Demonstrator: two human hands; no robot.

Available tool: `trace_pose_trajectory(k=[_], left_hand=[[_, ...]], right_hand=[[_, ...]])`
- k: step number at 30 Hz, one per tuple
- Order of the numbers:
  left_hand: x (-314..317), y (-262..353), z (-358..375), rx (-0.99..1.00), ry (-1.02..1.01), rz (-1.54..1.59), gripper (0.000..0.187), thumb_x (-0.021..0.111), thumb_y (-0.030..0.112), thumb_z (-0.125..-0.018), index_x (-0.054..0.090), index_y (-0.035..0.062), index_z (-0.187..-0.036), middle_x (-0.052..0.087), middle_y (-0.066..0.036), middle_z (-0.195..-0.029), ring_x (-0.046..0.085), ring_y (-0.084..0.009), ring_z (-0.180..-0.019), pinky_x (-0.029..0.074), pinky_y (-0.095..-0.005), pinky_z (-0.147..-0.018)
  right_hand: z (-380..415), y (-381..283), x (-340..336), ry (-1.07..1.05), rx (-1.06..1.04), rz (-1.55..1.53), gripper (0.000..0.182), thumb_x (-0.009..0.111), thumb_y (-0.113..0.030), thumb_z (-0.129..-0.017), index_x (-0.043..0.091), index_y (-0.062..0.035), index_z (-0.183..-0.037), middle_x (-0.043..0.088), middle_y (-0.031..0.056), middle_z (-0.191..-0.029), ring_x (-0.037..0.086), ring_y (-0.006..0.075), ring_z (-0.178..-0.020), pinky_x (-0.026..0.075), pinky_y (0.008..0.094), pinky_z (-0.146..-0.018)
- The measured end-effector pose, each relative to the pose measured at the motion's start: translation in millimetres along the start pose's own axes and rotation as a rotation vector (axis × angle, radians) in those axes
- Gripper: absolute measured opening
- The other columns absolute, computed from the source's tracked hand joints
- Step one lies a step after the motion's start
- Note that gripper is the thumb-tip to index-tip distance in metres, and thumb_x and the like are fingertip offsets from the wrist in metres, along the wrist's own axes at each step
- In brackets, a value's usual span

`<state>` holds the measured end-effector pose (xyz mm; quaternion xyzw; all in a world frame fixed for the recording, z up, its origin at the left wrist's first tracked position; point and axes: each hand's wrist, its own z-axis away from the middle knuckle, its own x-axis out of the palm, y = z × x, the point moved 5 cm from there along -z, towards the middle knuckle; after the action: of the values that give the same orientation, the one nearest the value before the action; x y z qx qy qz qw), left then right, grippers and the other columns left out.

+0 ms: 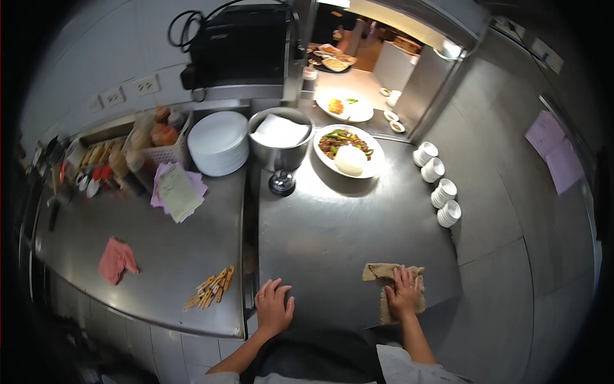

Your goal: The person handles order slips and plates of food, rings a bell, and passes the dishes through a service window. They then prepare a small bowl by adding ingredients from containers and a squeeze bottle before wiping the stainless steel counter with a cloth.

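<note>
My left hand (274, 308) rests at the front left edge of the right steel counter (339, 237), fingers apart and holding nothing. Under my right hand (401, 294) lies a tan cloth (384, 272), near the counter's front right corner; the fingers are stretched out flat on it. Farther back on the same counter stands a white plate (375, 168) with a mound of rice (350, 160) and a meat and vegetable dish (336, 141).
Stacked white cups (443, 192) line the right edge. A call bell (282, 183), a steel pot (280, 152) and stacked plates (219, 143) stand at the back left. The left counter holds wooden sticks (211, 288), a pink cloth (117, 260) and paper slips (179, 191).
</note>
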<state>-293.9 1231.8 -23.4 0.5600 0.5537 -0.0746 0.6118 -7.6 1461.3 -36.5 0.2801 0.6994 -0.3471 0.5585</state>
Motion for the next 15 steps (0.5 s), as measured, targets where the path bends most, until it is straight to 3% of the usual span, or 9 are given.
trace_pose_trajectory(k=[15], left_hand=[[7,-5,4,0.035,-0.03,-0.057,0.032,0.062,0.019,-0.072,0.058,0.0074,-0.101,0.046,-0.016,-0.121,0.037,-0.0368,-0.119,0.028,-0.0476,-0.1]], right_hand=[[3,0,-3,0.012,0.089,0.078,0.06,0.041,-0.051,-0.089,0.035,-0.0181,-0.138,0.028,0.0073,-0.146,0.022,0.0273,-0.136,0.012,0.0514,-0.11]])
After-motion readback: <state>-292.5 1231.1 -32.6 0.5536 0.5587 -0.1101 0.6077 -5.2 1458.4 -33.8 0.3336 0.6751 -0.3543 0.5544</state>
